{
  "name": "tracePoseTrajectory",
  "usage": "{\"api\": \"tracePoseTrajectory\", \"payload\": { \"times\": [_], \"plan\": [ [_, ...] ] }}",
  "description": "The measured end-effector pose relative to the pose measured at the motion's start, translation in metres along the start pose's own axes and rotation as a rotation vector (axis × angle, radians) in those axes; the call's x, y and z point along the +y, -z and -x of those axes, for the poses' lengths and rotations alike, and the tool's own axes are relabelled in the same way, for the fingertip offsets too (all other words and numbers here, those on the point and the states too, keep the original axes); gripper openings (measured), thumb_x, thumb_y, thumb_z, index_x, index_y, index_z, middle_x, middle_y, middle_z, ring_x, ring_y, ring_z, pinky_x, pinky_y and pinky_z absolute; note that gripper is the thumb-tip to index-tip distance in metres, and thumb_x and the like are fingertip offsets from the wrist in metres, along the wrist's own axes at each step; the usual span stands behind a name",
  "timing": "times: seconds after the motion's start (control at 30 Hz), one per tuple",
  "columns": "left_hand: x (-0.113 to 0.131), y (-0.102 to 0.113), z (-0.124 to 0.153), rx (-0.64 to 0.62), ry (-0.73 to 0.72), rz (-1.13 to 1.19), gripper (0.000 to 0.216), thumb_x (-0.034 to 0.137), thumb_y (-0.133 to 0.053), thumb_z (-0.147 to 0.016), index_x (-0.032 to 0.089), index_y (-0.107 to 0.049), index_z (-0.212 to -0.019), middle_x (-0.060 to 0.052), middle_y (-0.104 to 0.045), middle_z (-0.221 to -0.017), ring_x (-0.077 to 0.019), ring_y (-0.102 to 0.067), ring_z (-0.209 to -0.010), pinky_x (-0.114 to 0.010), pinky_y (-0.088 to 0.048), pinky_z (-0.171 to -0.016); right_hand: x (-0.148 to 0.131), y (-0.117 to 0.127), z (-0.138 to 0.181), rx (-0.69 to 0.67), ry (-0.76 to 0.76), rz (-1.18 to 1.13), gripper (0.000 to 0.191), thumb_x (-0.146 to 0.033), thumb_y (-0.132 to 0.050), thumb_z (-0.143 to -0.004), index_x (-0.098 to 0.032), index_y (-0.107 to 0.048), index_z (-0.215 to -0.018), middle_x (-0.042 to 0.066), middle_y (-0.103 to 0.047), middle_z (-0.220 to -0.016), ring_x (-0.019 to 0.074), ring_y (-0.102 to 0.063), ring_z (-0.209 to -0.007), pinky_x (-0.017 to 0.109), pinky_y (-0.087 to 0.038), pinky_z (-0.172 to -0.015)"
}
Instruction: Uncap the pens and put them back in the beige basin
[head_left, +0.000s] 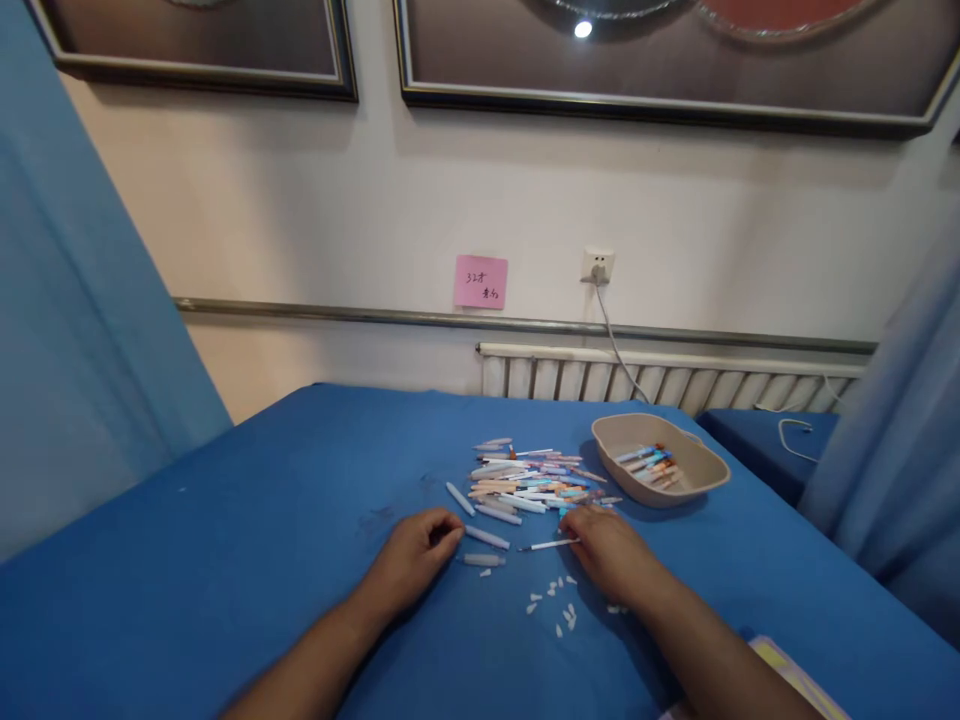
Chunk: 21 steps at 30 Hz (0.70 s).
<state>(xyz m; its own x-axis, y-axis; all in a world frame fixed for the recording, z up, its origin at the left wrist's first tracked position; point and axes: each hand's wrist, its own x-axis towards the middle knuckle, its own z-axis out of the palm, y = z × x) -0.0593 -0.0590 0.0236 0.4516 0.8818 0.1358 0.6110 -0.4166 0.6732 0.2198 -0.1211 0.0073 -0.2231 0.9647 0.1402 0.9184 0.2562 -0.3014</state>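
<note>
A heap of pens and pen parts [529,480] lies on the blue table [247,540]. My left hand [414,556] rests knuckles-up on the cloth, fingers curled, beside a pale pen barrel [486,538] and a small cap piece [484,560]. My right hand [609,550] lies at the near edge of the heap, its fingertips pinching the end of a thin white refill [546,545]. Several tiny white tips [555,600] are scattered between my forearms.
A beige tray [701,455] holding a few assembled pens stands right of the heap. A radiator, a wall socket with a cable and a pink note sit behind the table. Blue curtains hang on both sides. A lower blue surface lies at far right.
</note>
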Motion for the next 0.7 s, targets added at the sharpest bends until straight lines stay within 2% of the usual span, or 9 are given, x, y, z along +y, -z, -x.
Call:
{"api": "tracePoseTrajectory", "payload": {
  "times": [0.13, 0.27, 0.43, 0.57, 0.7],
  "plan": [
    [0.004, -0.006, 0.003, -0.092, 0.024, -0.051, 0.022, 0.033, -0.046, -0.081, 0.018, -0.063, -0.080, 0.001, -0.063, -0.072, -0.0154, -0.055, -0.068, -0.021, -0.040, -0.062, -0.002, 0.002, 0.002, -0.054, 0.013, 0.043, 0.030, -0.007, -0.050, -0.078, -0.020, -0.062, -0.101, 0.008, -0.066, -0.098, 0.0211, -0.055, -0.098, 0.029, -0.034, -0.085],
    [0.012, -0.008, 0.004, -0.167, -0.053, -0.092, 0.018, 0.029, -0.049, -0.081, 0.020, -0.064, -0.086, 0.000, -0.065, -0.082, -0.0162, -0.056, -0.076, -0.021, -0.040, -0.069, -0.007, 0.004, 0.002, -0.080, 0.046, 0.084, 0.030, -0.006, -0.046, -0.078, -0.019, -0.063, -0.099, 0.008, -0.066, -0.097, 0.0214, -0.055, -0.095, 0.029, -0.034, -0.082],
    [0.016, -0.014, 0.003, -0.159, -0.122, -0.133, 0.018, 0.027, -0.048, -0.083, 0.022, -0.065, -0.088, -0.001, -0.066, -0.087, -0.0178, -0.056, -0.085, -0.023, -0.039, -0.075, -0.015, 0.005, 0.003, -0.103, 0.103, 0.085, 0.024, -0.008, -0.047, -0.079, -0.019, -0.063, -0.094, 0.008, -0.066, -0.091, 0.0207, -0.057, -0.088, 0.028, -0.034, -0.078],
    [0.017, -0.020, -0.004, -0.142, -0.130, -0.133, 0.019, 0.027, -0.047, -0.084, 0.022, -0.065, -0.089, -0.002, -0.067, -0.091, -0.0182, -0.056, -0.089, -0.024, -0.039, -0.078, -0.018, 0.006, 0.005, -0.096, 0.072, -0.006, 0.021, -0.009, -0.046, -0.080, -0.019, -0.061, -0.091, 0.007, -0.065, -0.088, 0.0180, -0.057, -0.083, 0.024, -0.035, -0.071],
    [0.016, -0.024, -0.014, -0.150, -0.105, -0.105, 0.021, 0.028, -0.046, -0.085, 0.021, -0.065, -0.085, -0.002, -0.066, -0.088, -0.0175, -0.057, -0.085, -0.023, -0.041, -0.076, -0.020, 0.004, 0.004, -0.057, 0.038, -0.136, 0.018, -0.011, -0.042, -0.084, -0.019, -0.056, -0.093, 0.006, -0.063, -0.092, 0.0158, -0.058, -0.083, 0.022, -0.038, -0.072]
  ]
}}
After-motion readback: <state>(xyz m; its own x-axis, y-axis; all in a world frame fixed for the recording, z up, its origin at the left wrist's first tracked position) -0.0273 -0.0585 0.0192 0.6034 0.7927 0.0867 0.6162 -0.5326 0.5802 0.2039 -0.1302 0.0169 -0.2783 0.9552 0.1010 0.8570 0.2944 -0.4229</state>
